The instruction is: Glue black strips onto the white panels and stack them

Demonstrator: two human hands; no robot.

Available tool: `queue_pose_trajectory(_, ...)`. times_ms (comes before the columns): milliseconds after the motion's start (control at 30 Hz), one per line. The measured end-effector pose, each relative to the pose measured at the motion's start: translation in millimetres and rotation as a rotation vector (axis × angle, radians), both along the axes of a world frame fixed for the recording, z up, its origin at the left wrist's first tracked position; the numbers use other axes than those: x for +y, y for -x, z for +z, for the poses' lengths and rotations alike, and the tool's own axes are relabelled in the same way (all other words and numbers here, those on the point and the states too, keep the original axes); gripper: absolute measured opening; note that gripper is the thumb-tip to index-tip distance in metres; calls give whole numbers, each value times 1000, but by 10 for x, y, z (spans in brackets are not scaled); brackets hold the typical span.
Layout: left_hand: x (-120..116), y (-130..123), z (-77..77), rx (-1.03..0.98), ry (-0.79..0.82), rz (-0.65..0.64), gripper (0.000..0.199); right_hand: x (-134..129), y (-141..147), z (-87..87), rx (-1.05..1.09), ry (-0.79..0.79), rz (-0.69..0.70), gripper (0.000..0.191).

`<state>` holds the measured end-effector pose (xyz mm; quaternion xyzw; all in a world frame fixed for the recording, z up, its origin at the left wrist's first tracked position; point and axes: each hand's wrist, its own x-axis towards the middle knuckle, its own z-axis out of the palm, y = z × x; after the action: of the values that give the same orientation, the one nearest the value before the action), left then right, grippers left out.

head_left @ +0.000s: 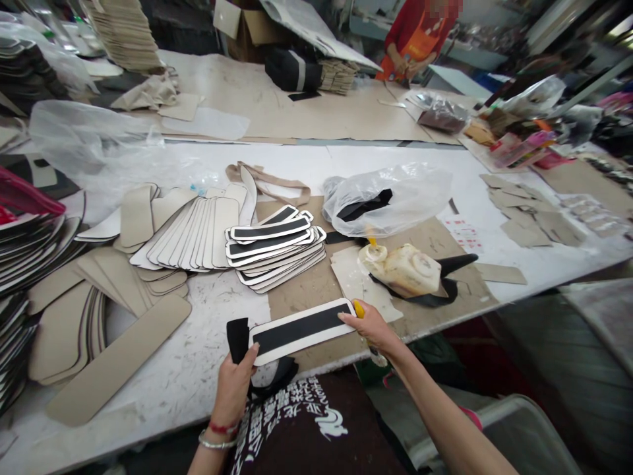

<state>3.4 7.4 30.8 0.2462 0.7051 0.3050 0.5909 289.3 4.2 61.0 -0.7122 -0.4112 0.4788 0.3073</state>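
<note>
Between my hands I hold a long white panel with rounded corners and a black strip [301,330] along its middle. My left hand [235,379] pinches its left end, with black strips [239,336] sticking up beside the thumb. At the right end, my right hand [368,324] grips the panel, thumb on top, and also has a yellow-handled tool [359,308] in the fingers; its lower end looks like a brush. Just beyond lies a stack of similar panels with black strips [274,247]. A stained glue container [408,269] stands to the right on cardboard.
Fanned beige panels [192,231] and a loose long beige panel [121,356] cover the left of the table. A clear plastic bag [410,198] with black material lies behind the glue container. A person in an orange apron [420,43] stands across the far table.
</note>
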Motion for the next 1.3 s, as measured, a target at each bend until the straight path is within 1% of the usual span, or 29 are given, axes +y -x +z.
queue_pose_trajectory(167, 23, -47, 50, -53, 22, 22, 42, -12, -53, 33, 71, 56, -17, 28)
queue_pose_trajectory(267, 34, -74, 61, -44, 30, 41, 44, 5, -101, 20, 107, 77, 12, 30)
queue_pose_trajectory(367, 25, -89, 52, -44, 27, 63, 47, 30, -137, -9, 137, 85, 10, 32)
queue_pose_trajectory(533, -4, -106, 16, -59, 25, 74, 46, 39, -154, -28, 155, 91, -37, 32)
queue_pose_trajectory(767, -17, -137, -20, -69, 33, 58, 45, 25, -147, 29, 209, 164, -103, 31)
queue_pose_trajectory(933, 3, -171, -20, -66, 45, 73, 46, 13, -140, 10, 261, 204, -164, 34)
queue_pose_trajectory(1033, 3, -196, 7, -131, 51, 79, 48, -2, -135, -4, 223, 201, -154, 34)
queue_pose_trajectory(1133, 3, -215, 34, -176, 12, 80, 48, 2, -128, 7, 159, 198, -111, 35)
queue_pose_trajectory(1200, 10, -221, 38, -163, -8, 84, 48, 16, -121, 23, 139, 192, -103, 35)
queue_pose_trajectory(1300, 25, -220, 27, -118, 18, 84, 50, 39, -103, 50, 111, 183, -101, 36)
